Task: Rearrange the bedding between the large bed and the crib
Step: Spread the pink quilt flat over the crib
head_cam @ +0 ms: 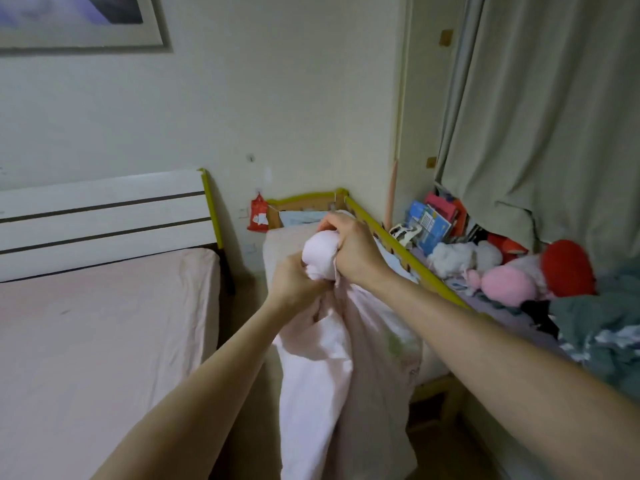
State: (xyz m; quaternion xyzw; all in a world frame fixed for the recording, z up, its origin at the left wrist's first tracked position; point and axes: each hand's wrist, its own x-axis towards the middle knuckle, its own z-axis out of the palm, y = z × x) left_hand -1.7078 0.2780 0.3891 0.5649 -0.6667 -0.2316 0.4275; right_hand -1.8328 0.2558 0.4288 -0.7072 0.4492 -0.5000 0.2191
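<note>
I had the pale pink sheet (332, 368) bunched up in front of me, over the near end of the crib (381, 223). My right hand (349, 251) was clenched round the top of the bundle, fingers curled over a rounded wad of the cloth, knuckles toward the crib's yellow-edged rail (408, 258). My left hand (294, 285) gripped the same sheet just below and to the bed side of the right one, the two hands touching or all but touching through the fabric. From under both fists the rest of the sheet hung down in long loose folds, falling in front of the crib's near end and out of sight at the bottom edge of my view.

The crib stood against the wall, and its mattress (280, 244) showed pink behind my hands. On the side of the crib away from the curtain lay the large bed (86, 341), covered in a smooth pink fitted sheet, with its white striped headboard (104, 216) against the same wall. A narrow gap parted the bed from the crib. Beyond the crib's rail, on the curtain side, lay a heap of plush toys (502, 278), books (429, 223) and dark crumpled clothes (602, 327), with the grey-green curtain (554, 116) hanging above them.
</note>
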